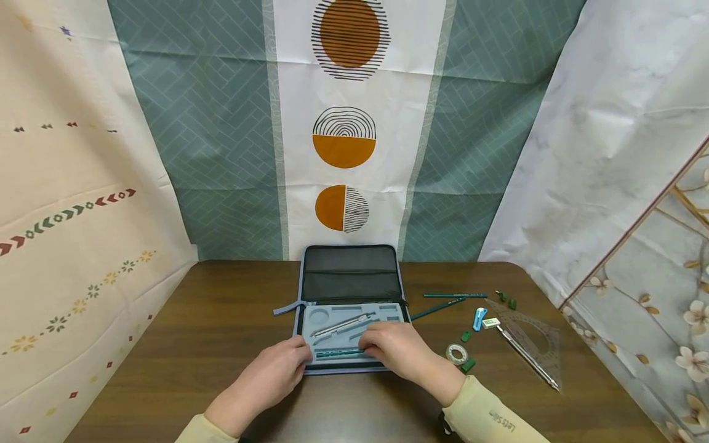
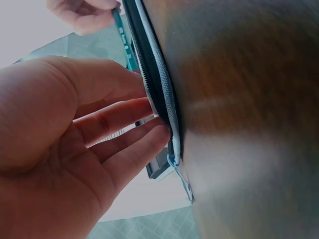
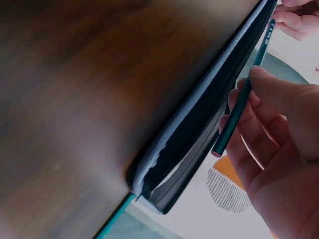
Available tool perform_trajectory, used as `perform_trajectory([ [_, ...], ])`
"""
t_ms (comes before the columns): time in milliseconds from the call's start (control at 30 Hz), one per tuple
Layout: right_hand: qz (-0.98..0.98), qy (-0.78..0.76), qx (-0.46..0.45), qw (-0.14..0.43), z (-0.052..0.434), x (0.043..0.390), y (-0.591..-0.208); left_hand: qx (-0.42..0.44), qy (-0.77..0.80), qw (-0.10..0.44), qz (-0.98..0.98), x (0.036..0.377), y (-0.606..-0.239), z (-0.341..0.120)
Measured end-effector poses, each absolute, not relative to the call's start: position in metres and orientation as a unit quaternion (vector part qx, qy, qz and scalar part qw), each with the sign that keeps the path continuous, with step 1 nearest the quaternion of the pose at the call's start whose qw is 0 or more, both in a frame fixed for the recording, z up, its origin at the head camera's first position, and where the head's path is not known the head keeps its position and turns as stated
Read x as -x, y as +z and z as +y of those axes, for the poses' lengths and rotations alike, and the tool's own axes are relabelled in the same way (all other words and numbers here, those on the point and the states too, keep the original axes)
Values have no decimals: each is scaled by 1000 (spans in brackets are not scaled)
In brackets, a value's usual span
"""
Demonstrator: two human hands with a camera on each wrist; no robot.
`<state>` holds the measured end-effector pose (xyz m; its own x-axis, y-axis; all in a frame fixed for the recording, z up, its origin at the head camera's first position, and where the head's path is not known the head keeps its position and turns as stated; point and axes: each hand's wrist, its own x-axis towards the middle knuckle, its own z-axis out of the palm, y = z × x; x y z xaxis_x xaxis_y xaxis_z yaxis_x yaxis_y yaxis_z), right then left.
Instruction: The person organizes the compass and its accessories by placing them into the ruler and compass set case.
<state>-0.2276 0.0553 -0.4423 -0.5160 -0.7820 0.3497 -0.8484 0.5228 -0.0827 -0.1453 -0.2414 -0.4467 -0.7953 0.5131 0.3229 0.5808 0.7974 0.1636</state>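
A zippered case [image 1: 352, 371] lies unfolded, with a grey molded tray [image 1: 327, 327] in its front half. My right hand [image 1: 396, 347] pinches a dark green pencil [image 3: 240, 104] between thumb and fingers over the tray's front slot. The pencil lies lengthwise there, its printed end pointing left. At the case's front left corner, my left hand [image 1: 282, 368] rests its fairly straight fingers [image 2: 142, 147] against the zippered edge [image 2: 164, 92]; its thumb tip is hidden behind that edge. A silver compass [image 1: 343, 324] sits diagonally in the tray behind the pencil.
Right of the case lie two more green pencils [image 1: 455, 295], a blue cutter [image 1: 479, 319], a white eraser [image 1: 490, 323], a silver mechanical pencil [image 1: 528, 358], a clear set square [image 1: 545, 335], a round white tape roll [image 1: 456, 353] and small green pieces [image 1: 468, 365]. The mesh lid [image 1: 352, 261] stands against the back curtain.
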Motion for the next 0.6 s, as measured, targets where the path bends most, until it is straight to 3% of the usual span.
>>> perform_trajectory([
  [600, -865, 130, -472, 107, 46, 227, -443, 295, -130, 138, -937, 145, -451, -242],
])
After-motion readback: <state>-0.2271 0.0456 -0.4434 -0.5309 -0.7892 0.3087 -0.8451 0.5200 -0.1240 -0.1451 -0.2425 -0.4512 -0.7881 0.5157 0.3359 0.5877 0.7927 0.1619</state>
